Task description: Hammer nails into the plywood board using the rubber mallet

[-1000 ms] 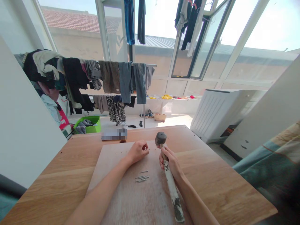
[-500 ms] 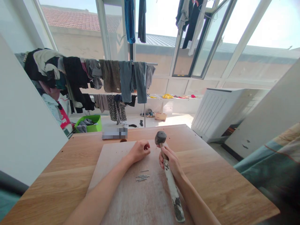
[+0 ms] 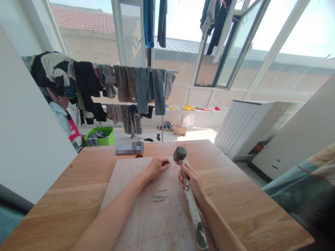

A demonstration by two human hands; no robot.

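My right hand (image 3: 190,179) is wrapped round the pale handle of a hammer (image 3: 180,153), whose dark round head points up and away from me. My left hand (image 3: 158,166) rests on a thin pale board (image 3: 146,223) with its fingers curled together in a pinch, just left of the hammer head; what it pinches is too small to name. Several loose nails (image 3: 160,197) lie on the board between my two forearms. The board lies on a wooden table (image 3: 78,195).
Beyond the table's far edge stand a clothes rack (image 3: 131,87) hung with garments, a green basket (image 3: 103,136) on the floor, and a white slatted cabinet (image 3: 243,125) at the right. White panels flank the table on both sides. A blurred patch sits at the table's far edge.
Both hands and the hammer have hardly moved. The view has shifted slightly.
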